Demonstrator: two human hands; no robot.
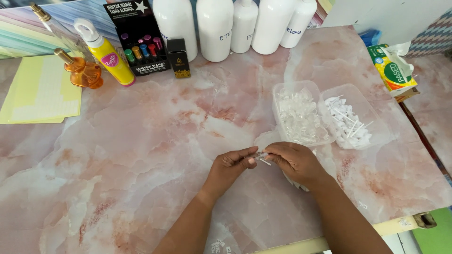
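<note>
near the table's front edge, the left hand [229,165] and right hand [293,160] pinch one tiny clear vial [259,154] between closed fingertips. hold it steady and straight, i think. farther right sit a tub of vials [298,115] and a tub of white caps [351,120].

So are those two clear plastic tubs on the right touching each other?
Touching. The head view shows the tub of clear vials and the tub of white sprayer parts pressed side by side, their rims meeting with no tabletop visible between them.
</note>
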